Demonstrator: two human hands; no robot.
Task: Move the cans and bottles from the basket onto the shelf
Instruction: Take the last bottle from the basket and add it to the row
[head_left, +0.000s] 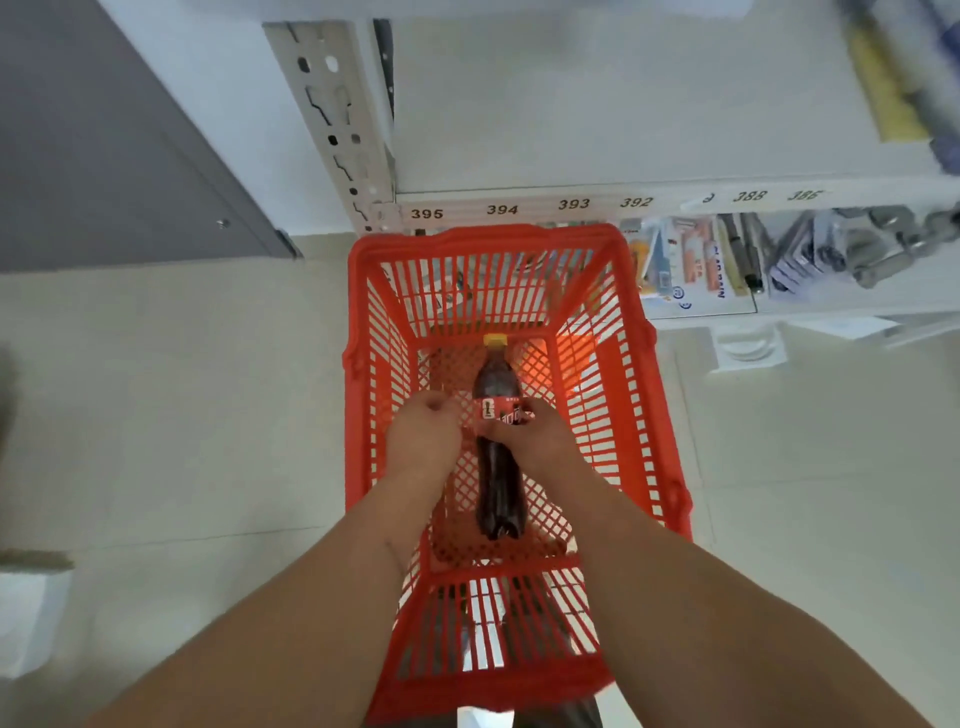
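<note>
A red plastic basket (631, 415) sits on the pale tiled floor (182, 415) at the centre of the frame, against the foot of a white shelf (597, 130) that fills the upper half. A single bottle (496, 483) of dark drink lies flat on the basket's mesh bottom, its yellow cap (494, 340) pointing toward the top of the frame and its base toward the bottom. Nothing else shows inside the basket. Both bare arms reach down into it from the lower edge. The right hand (537, 436) has its grip narrowed around the bottle's red label (501, 410), fingers curled over the middle of the bottle. The left hand (423, 431) is just left of the label with fingers bent under; whether it touches the bottle cannot be told. The shelf edge carries number tags (501, 209) from 395 down to 386. Below it, at centre right, packaged goods (696, 260) stand in a row. Blurred items (883, 88) lie on the shelf at upper right.
</note>
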